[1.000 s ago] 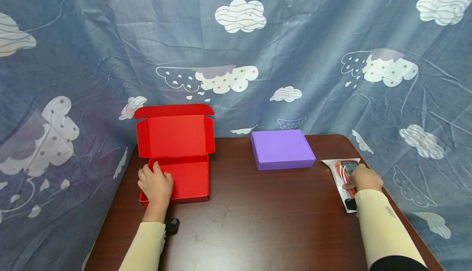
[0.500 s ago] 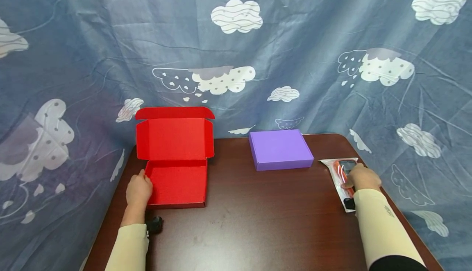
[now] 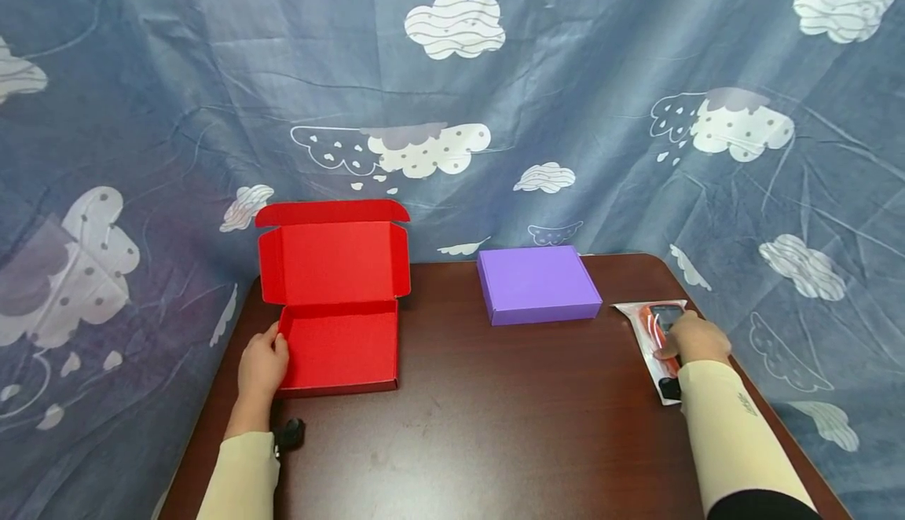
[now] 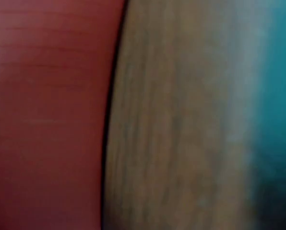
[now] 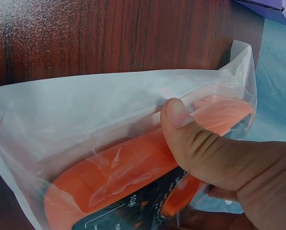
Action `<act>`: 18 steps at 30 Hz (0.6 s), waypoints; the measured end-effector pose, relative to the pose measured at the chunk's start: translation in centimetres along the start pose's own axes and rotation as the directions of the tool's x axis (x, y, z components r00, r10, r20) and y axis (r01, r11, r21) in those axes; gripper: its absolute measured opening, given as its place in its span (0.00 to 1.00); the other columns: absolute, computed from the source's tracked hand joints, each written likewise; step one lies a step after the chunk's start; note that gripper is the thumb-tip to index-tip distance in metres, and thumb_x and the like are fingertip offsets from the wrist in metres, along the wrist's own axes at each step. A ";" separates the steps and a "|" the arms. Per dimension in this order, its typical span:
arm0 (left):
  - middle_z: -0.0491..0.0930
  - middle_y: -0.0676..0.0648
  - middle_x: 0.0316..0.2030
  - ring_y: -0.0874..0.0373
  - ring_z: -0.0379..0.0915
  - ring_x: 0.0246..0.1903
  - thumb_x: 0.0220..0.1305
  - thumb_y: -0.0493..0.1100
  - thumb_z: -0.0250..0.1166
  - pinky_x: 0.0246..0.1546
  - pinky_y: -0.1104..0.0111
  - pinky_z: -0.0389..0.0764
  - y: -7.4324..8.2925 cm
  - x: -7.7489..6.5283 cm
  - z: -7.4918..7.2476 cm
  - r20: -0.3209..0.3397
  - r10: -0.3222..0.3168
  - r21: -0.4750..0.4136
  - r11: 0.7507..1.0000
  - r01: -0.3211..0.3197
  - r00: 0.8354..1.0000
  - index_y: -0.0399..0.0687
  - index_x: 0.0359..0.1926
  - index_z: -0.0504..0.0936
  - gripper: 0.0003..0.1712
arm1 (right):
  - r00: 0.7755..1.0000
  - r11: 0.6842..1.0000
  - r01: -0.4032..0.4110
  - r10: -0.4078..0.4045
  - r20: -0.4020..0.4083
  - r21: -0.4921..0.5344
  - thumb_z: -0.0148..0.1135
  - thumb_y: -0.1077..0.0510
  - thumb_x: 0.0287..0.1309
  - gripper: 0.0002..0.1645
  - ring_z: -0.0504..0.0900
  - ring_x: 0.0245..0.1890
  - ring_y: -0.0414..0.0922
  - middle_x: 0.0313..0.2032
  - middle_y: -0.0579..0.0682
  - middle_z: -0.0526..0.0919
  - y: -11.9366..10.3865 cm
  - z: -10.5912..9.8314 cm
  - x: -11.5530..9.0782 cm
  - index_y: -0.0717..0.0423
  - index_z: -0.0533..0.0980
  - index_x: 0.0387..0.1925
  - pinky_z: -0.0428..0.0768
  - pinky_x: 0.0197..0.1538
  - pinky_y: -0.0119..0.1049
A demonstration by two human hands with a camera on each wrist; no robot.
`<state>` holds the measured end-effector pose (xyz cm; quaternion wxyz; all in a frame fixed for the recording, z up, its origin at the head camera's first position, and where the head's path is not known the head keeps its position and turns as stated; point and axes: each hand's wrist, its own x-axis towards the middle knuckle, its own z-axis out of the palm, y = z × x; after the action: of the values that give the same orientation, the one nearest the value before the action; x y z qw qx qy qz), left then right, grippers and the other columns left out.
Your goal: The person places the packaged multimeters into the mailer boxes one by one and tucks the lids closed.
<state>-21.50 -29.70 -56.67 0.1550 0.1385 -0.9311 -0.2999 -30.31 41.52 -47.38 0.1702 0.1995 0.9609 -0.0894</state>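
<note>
A red cardboard box (image 3: 341,347) stands at the left with its lid (image 3: 338,265) raised; its inside shows only red cardboard. My left hand (image 3: 261,367) holds the box's left wall, thumb at the rim. In the left wrist view, a blurred red surface (image 4: 47,120) fills the left side and no fingers show. At the right edge of the table, my right hand (image 3: 696,339) grips an orange and black multimeter (image 5: 119,170) in a clear plastic bag (image 5: 85,103). The thumb lies across the top of the bag; the other fingers are mostly hidden.
A closed purple box (image 3: 539,286) stands near the back edge of the brown table (image 3: 459,433), between the two hands. Behind the table hangs a blue curtain (image 3: 601,56) with white clouds.
My left hand has moved left, from over the red box's inside to its left wall. The right hand stays on the bagged multimeter.
</note>
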 end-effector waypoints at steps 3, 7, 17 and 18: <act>0.77 0.24 0.44 0.27 0.73 0.45 0.73 0.39 0.51 0.50 0.38 0.73 0.2 -0.1 0.1 0.001 -0.009 0.002 1.000 0.009 1.000 0.33 0.66 0.74 0.24 | 1.000 1.000 -0.009 0.009 0.006 -0.001 0.81 0.51 0.47 0.58 0.74 0.51 0.75 0.49 0.84 0.69 0.1 0.2 0.1 0.85 0.54 0.58 0.77 0.48 0.62; 0.77 0.24 0.45 0.27 0.73 0.45 0.74 0.39 0.51 0.50 0.38 0.73 0.4 -0.2 0.0 -0.002 -0.031 0.003 1.000 0.031 1.000 0.34 0.66 0.74 0.24 | 1.000 1.000 -0.010 0.010 0.005 -0.002 0.82 0.51 0.46 0.59 0.73 0.52 0.76 0.49 0.84 0.69 0.0 0.2 0.2 0.86 0.54 0.59 0.77 0.49 0.62; 0.75 0.25 0.50 0.28 0.72 0.48 0.74 0.41 0.51 0.52 0.37 0.72 0.8 -0.7 0.7 0.007 -0.092 -0.016 0.996 0.092 0.996 0.36 0.69 0.72 0.26 | 1.000 1.000 -0.009 0.009 0.014 -0.003 0.82 0.51 0.47 0.60 0.71 0.54 0.78 0.51 0.85 0.68 -0.3 -0.1 0.2 0.86 0.52 0.59 0.76 0.51 0.62; 0.75 0.25 0.50 0.28 0.72 0.49 0.74 0.41 0.51 0.52 0.37 0.72 0.8 -0.8 0.8 0.003 -0.090 -0.017 0.996 0.090 0.996 0.36 0.69 0.72 0.26 | 1.000 1.000 -0.011 0.012 0.017 -0.003 0.82 0.51 0.47 0.60 0.71 0.54 0.78 0.51 0.85 0.67 -0.3 -0.1 0.2 0.86 0.52 0.59 0.76 0.51 0.62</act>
<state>-21.25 -28.35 -56.98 0.1414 0.1787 -0.9214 -0.3147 -30.65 41.34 -47.30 0.1790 0.2040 0.9584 -0.0886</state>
